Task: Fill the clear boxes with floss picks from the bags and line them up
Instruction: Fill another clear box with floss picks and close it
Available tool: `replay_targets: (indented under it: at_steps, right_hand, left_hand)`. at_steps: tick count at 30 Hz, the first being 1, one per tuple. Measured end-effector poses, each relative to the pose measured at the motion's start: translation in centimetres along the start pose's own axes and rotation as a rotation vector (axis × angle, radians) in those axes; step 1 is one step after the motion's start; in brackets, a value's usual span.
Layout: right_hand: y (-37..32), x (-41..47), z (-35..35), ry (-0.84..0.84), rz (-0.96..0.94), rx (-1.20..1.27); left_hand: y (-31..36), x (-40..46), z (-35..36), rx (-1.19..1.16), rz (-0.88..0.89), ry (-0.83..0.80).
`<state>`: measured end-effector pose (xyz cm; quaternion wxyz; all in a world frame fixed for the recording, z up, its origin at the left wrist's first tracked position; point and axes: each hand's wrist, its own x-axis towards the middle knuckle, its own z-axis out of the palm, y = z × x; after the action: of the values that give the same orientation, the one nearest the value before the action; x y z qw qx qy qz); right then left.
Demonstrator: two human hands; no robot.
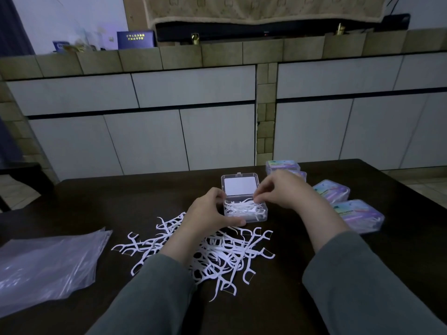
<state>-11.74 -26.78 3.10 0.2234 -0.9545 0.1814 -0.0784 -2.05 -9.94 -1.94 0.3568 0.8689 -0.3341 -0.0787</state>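
A clear box (258,215) stands open in the middle of the dark table, its lid (240,184) tipped back, with white floss picks inside. My left hand (209,213) grips the box's left side, thumb along its front edge. My right hand (281,189) hovers over the box's right end, fingertips pinching down at the floss picks in the box. A loose pile of white floss picks (217,252) lies on the table in front of the box, partly under my left forearm.
Several closed boxes with purple labels sit in a row at the right: (281,165), (331,191), (358,215). Flat clear plastic bags (48,262) lie at the left. The dark table (121,201) ends before white cabinets.
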Motion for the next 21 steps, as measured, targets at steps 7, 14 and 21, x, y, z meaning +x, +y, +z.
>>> replay_targets:
  at_steps: [7,14,21]
  right_hand:
    - [-0.4,0.2,1.4,-0.068,0.001,-0.078]
    - [-0.6,0.0,1.1,-0.154,-0.013,-0.089]
    - [-1.0,-0.3,0.6,-0.158,0.002,-0.074]
  left_hand:
    - [0.1,-0.1,0.0,0.02,0.009,0.004]
    - [0.1,-0.2,-0.1,0.018,0.013,0.008]
    - [0.0,-0.1,0.0,0.009,0.004,0.004]
